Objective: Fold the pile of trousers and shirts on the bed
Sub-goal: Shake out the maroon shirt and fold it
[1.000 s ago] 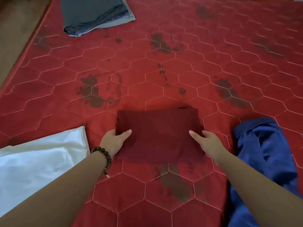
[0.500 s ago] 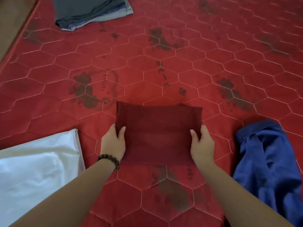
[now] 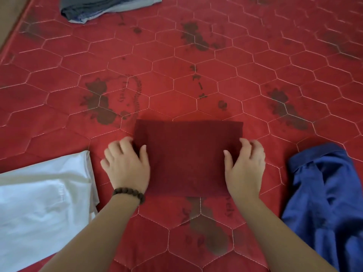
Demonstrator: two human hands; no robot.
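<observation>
A dark maroon garment [image 3: 186, 158], folded into a neat rectangle, lies flat on the red quilted bed cover [image 3: 176, 65] right in front of me. My left hand [image 3: 125, 165], with a bead bracelet on the wrist, holds its left edge: the thumb lies on top and the fingers curl at the side. My right hand [image 3: 245, 167] grips the right edge the same way. A crumpled blue shirt [image 3: 330, 203] lies to the right, and a white garment [image 3: 39, 203] lies spread out to the left.
A folded stack of grey and dark clothes [image 3: 102, 6] sits at the far left of the bed. The bed's left edge and the brown floor [image 3: 7, 20] show at the top left corner. The cover has dark printed patches.
Both hands have turned from lying across the near corners of the maroon garment to holding its two sides. The fold now looks squarer and flatter. My view has shifted slightly forward.
</observation>
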